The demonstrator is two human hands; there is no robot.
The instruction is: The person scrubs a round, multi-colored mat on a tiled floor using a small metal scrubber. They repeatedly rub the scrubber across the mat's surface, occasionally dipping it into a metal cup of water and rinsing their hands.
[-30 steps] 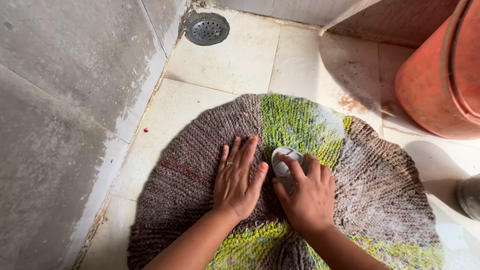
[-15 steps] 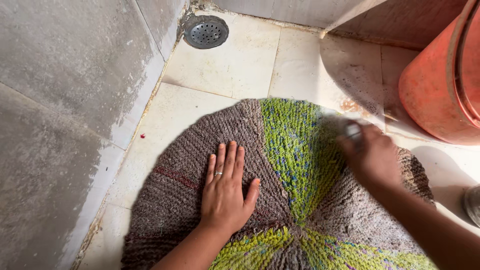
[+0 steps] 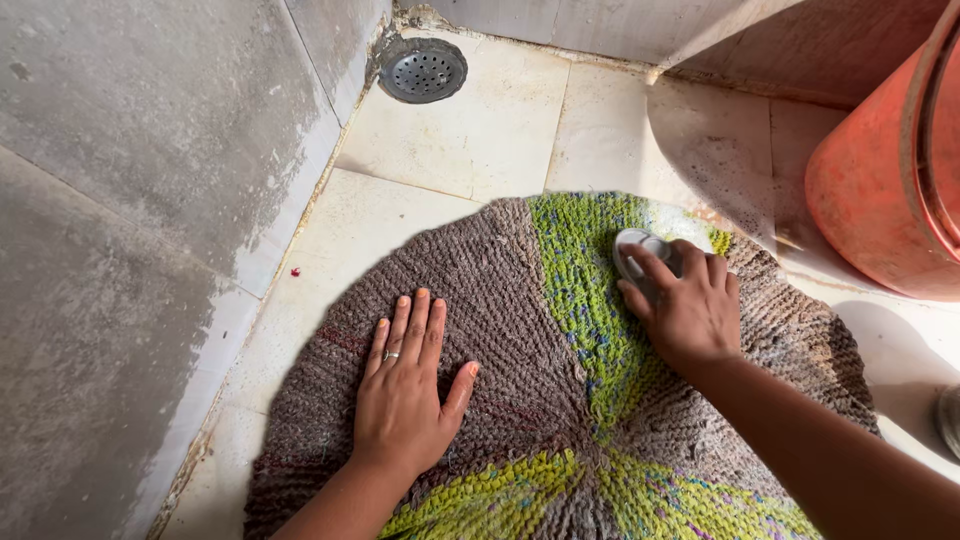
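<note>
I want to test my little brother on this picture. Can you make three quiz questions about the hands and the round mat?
1. True or false: the left hand lies flat on the brown part of the mat.
2. What does the right hand hold? A) sponge B) small grey brush C) cup
3. Fill in: the round metal drain sits in the floor's far ____, by the wall.

Key: 1 true. 2 B. 3 corner.

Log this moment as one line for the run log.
left hand: flat on mat | right hand: grips brush on green stripe | bucket: right | drain: corner
</note>
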